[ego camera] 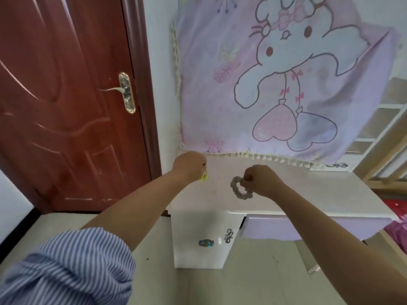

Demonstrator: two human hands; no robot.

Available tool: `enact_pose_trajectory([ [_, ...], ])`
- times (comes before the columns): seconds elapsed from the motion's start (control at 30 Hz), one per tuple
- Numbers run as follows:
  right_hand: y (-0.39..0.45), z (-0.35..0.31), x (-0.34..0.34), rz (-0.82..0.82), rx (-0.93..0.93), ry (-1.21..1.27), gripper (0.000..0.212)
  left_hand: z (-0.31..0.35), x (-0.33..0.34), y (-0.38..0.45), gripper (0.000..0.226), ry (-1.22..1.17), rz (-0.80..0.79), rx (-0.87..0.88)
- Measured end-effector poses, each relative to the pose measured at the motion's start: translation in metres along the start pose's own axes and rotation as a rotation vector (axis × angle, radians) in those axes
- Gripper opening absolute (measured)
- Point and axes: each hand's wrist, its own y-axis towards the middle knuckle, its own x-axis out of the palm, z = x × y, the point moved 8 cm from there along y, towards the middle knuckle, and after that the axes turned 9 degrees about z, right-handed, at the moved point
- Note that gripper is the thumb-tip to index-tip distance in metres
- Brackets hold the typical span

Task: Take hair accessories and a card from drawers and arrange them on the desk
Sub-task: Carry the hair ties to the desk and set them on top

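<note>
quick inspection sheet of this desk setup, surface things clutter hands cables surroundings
surface: white desk, top bare apart from what the hands hold over it
job's things: grey scrunchie in the right hand; small yellow hair tie hanging from the left hand; no card seen
clutter: nothing seen
grippers: left hand and right hand both closed, over the desk
cables: nothing seen
surroundings: lilac drawer slightly open; brown door at left; cartoon cloth hung behind desk
</note>
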Motion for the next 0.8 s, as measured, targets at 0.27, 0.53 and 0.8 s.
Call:
enact_pose_trajectory([
  [0.27,0.174,0.051,0.078,-0.082,-0.038,0.003,0.027,-0.031,0.097,0.133,0.026,0.038,-0.117,-0.074],
  [0.53,0.281,0.078,0.187,-0.001,-0.195,-0.081,0.027,-0.073,0.208,0.193,0.02,0.045,-0.101,-0.361],
  [0.8,0.239,0.113,0.26,-0.124,-0.201,-0.002,0.029,-0.055,0.286,0.145,0.028,0.053,-0.212,-0.287],
])
